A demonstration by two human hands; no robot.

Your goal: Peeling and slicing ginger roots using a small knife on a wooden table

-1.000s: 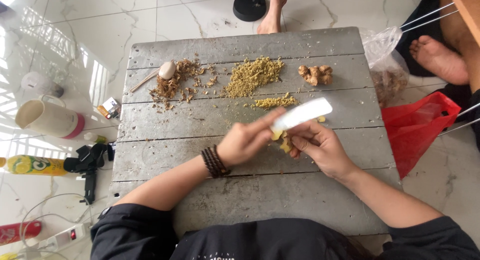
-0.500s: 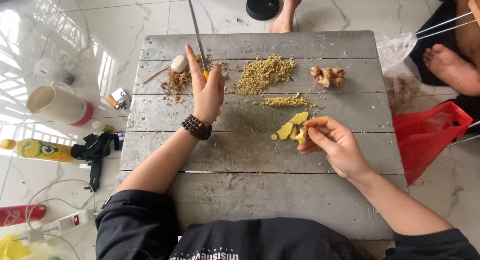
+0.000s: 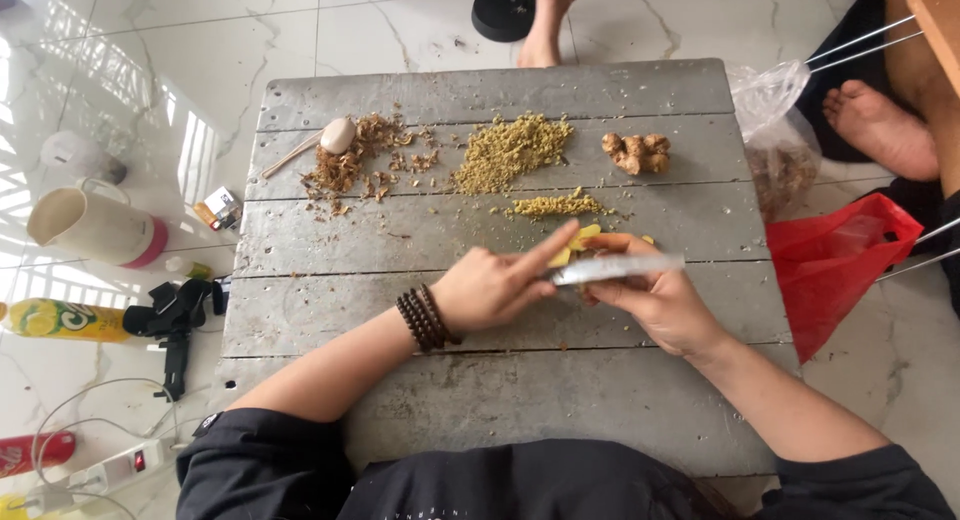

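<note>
On the floor at far left stand a cream jug (image 3: 88,225) and a yellow bottle (image 3: 55,319), kept off the grey plank surface (image 3: 480,395), which carries only the food. Along its far planks lie a pale spoon (image 3: 322,142) resting in brown peelings (image 3: 352,165), then a heap of minced yellow-green bits (image 3: 512,150) with a smaller strip of mince (image 3: 553,206) below it, then a knob of whole ginger (image 3: 637,152): scraps, finished cuttings and uncut root each sit apart, within arm's reach.

Nearer the body, the left hand (image 3: 490,290), beaded bracelet (image 3: 424,318) at the wrist, points its forefinger toward the blade while the other fingers curl loosely; its grip looks closed on nothing I can make out. The right hand (image 3: 655,300) wraps its grip around a knife (image 3: 612,269), blade lying flat and blurred. The yellow ginger slices (image 3: 575,243) sit on the surface just beyond the blade, between both hands.

The handle is hidden in the fist, and most of the slices are covered by fingers. A red bag (image 3: 835,265) lies at right.
</note>
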